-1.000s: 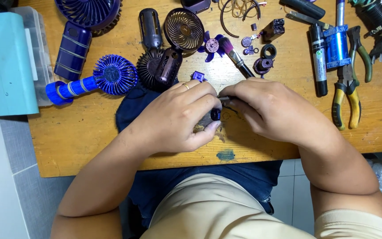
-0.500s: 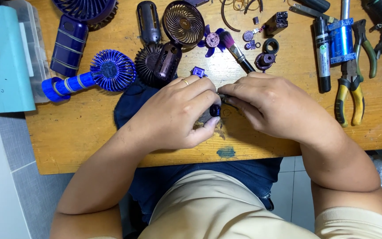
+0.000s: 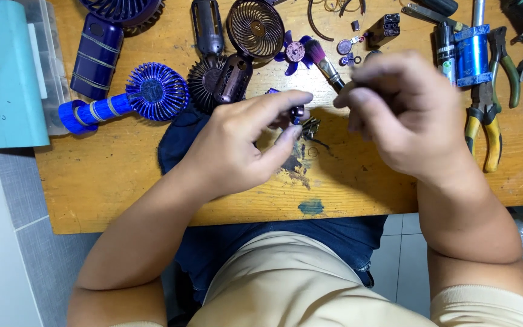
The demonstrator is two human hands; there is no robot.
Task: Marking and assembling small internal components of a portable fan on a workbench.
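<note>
left hand (image 3: 237, 142) pinching small dark part (image 3: 297, 112), right hand (image 3: 404, 115) blurred

The right hand (image 3: 404, 115) is smearing into motion blur, so I can't tell if it's gripping anything. The left hand (image 3: 243, 142) is pinching some small dark part (image 3: 296, 113) and its fingers are covering most of it, so the shape isn't readable. The top edge is chopping off the big blue fan head (image 3: 122, 9), the tools up right and the far side of the desk (image 3: 122, 181). Those tiny bits (image 3: 347, 47) by the brush are too small to make out.
</note>
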